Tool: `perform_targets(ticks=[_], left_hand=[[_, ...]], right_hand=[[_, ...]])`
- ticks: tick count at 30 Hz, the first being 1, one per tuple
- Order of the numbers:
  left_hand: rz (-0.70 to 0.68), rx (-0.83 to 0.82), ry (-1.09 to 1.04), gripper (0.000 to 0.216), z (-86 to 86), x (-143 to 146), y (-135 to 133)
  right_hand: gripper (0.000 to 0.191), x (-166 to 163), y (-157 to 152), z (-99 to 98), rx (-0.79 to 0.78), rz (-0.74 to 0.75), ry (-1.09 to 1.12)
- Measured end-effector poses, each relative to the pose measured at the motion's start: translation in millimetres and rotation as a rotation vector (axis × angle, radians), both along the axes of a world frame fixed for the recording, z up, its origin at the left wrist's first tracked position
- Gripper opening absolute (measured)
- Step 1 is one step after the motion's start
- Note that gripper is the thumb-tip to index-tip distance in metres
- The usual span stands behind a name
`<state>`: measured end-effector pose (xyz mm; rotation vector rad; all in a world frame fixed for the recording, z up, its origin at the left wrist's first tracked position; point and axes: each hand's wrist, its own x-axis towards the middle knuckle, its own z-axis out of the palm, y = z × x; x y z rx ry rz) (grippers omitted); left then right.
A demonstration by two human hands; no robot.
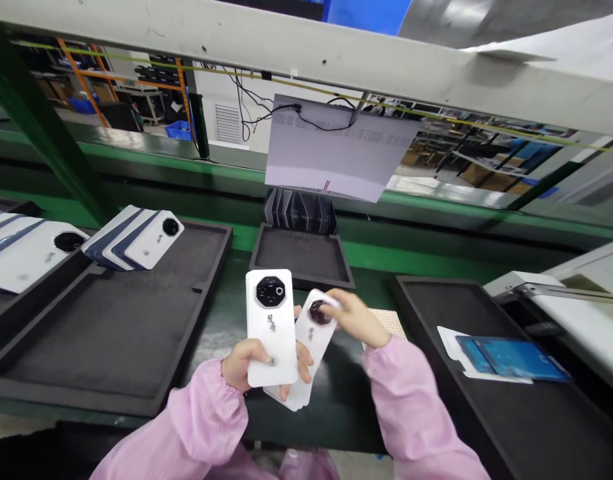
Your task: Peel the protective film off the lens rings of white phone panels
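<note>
My left hand (244,363) is closed around a white phone back cover (271,340) with a dark octagonal camera area and dark lettering. Its fingers come out past the cover's right edge, over more white covers (309,347) fanned out underneath. At the upper end of those lower covers is my right hand (354,317), with thumb and fingers pinched on the edge beside the round dark camera area. The lower covers look like a small stack, partly hidden by the front cover and slightly blurred. Below the hands lies the dark green bench top (336,407).
A black foam tray (101,340) at left has white covers (146,243) leaning at its back; more covers (31,250) stand far left. Dark panels (299,212) stand in the middle tray (301,257). Blue-filmed pieces (511,358) lie in the right tray (451,303). A monitor (336,150) hangs ahead.
</note>
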<state>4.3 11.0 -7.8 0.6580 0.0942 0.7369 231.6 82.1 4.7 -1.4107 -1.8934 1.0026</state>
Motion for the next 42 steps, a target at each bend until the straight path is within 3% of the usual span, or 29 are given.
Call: perform_targets(ticks=[3, 5, 8, 11, 15, 24, 28, 33, 37, 39, 40, 42], left_hand=[[-0.088, -0.040, 0.045, 0.078, -5.6, 3, -1], [-0.095, -0.058, 0.063, 0.071, -9.0, 5, -2], [-0.072, -0.066, 0.097, 0.062, -12.1, 7, -3], [-0.057, -0.025, 0.192, 0.051, -13.5, 7, -3], [-0.031, 0.040, 0.367, 0.044, -13.2, 6, -4], [0.016, 0.104, 0.624, 0.036, -1.7, 12, -5], [-0.023, 0.093, 0.589, 0.038, -1.1, 12, -5], [-0.025, -0.034, 0.465, 0.038, -15.1, 8, -5], [-0.015, -0.096, 0.254, 0.048, -16.8, 6, -4], [-0.019, -0.111, 0.156, 0.060, -12.6, 6, -4], [-0.032, -0.117, 0.120, 0.066, -10.5, 6, -4], [-0.059, -0.128, 0.084, 0.069, -8.2, 7, -3]], right_hand=[[0.006, -31, -4, -19.5, 0.081, 0.002, -0.067], [0.008, -38, -5, -14.9, 0.175, -0.056, -0.084], [0.012, -37, -6, 16.4, 0.339, -0.131, -0.017], [0.006, -40, -11, 52.6, 0.463, -0.025, 0.069], [0.007, -54, -16, 71.1, 0.432, 0.142, -0.013], [0.008, -50, -14, 71.2, 0.348, 0.136, -0.033], [0.013, -46, -12, 73.2, 0.335, 0.186, -0.082], [0.015, -49, -36, 80.3, 0.481, 0.248, -0.228], [0.017, -40, -67, 101.5, 0.425, 0.788, -0.206], [0.015, -30, -73, 111.2, 0.368, 0.932, -0.102], [0.013, -25, -72, 114.0, 0.358, 0.906, -0.052], [0.011, -16, -66, 115.1, 0.368, 0.712, 0.015]])
